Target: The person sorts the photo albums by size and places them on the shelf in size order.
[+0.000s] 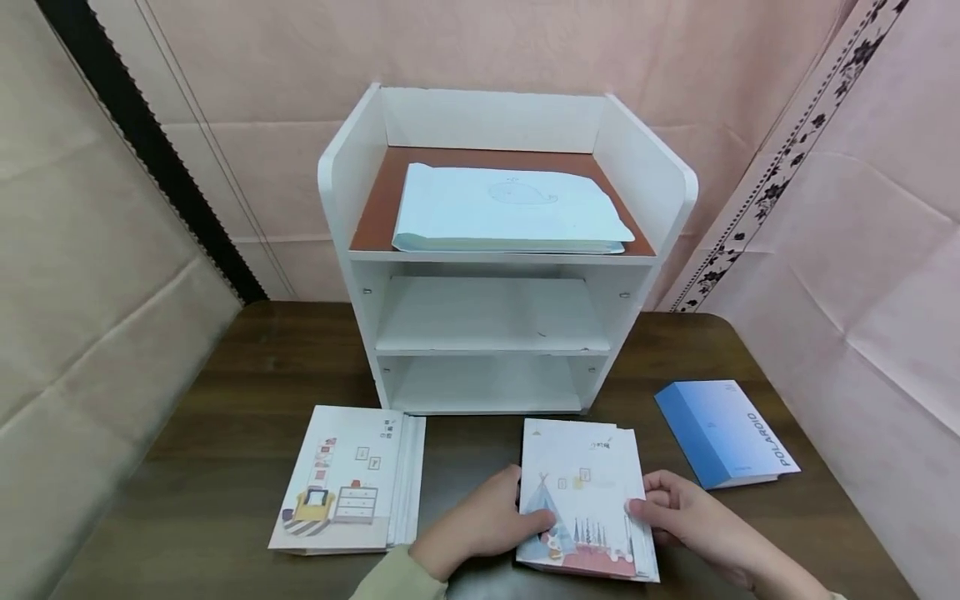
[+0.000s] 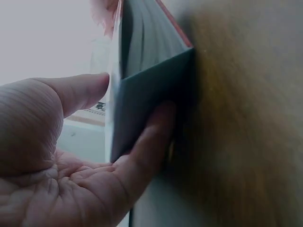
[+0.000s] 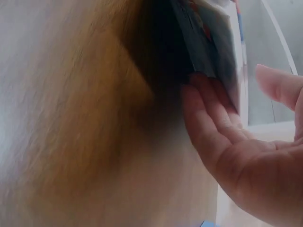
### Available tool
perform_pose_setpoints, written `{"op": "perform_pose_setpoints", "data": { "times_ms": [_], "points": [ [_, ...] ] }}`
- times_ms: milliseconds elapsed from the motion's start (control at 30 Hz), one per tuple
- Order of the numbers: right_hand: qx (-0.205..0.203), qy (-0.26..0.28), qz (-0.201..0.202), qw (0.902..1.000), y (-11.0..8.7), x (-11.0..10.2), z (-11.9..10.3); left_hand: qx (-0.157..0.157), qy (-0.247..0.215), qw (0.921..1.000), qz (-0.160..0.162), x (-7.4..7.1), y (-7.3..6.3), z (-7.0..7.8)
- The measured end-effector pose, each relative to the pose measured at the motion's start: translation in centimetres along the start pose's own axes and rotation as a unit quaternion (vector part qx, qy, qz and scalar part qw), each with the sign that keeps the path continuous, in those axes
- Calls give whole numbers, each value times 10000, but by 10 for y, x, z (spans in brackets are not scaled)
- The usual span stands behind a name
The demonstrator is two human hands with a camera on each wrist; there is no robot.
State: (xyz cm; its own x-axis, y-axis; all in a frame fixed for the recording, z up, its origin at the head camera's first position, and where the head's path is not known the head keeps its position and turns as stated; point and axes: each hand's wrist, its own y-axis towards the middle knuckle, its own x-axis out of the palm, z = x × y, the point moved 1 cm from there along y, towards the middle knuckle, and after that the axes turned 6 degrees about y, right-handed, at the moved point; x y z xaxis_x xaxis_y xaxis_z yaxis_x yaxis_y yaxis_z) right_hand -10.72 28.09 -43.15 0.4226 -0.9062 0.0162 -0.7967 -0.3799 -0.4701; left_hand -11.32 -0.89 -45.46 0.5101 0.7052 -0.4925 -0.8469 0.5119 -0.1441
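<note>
In the head view, a white book with a tent drawing [image 1: 592, 467] is between both hands, in front of the shelf. My left hand [image 1: 498, 517] grips its left side, thumb on the cover. The left wrist view shows the fingers [image 2: 149, 142] curled under the spine [image 2: 147, 94], and the pages fan a little apart. On the opposite side, my right hand [image 1: 686, 512] holds the right edge, thumb over the cover. Its fingers [image 3: 208, 111] reach beneath the book in the right wrist view.
Left of the hands lies another white book [image 1: 348, 492] with furniture drawings. A blue book marked POLAROID [image 1: 727, 433] lies to the right. Behind stands a white shelf unit [image 1: 652, 179] with a pale blue whale-drawn packet [image 1: 510, 212] on top. Pink cloth [image 1: 847, 292] hangs around the wooden table [image 1: 187, 500].
</note>
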Motion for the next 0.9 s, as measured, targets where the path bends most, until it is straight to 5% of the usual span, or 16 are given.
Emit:
{"op": "perform_pose_setpoints", "data": {
  "times_ms": [333, 633, 900],
  "points": [
    [-627, -135, -181, 9978, -1, 21, -8, -173, -234, 9995, 81, -18, -28, 11],
    [-1355, -329, 299, 9898, -1, 46, -23, -204, -256, 9981, 521, -42, -38, 20],
    [-1574, 40, 836, 9840, 6, 60, -32, -62, -596, 9938, 939, -46, -39, 24]
  ]
}}
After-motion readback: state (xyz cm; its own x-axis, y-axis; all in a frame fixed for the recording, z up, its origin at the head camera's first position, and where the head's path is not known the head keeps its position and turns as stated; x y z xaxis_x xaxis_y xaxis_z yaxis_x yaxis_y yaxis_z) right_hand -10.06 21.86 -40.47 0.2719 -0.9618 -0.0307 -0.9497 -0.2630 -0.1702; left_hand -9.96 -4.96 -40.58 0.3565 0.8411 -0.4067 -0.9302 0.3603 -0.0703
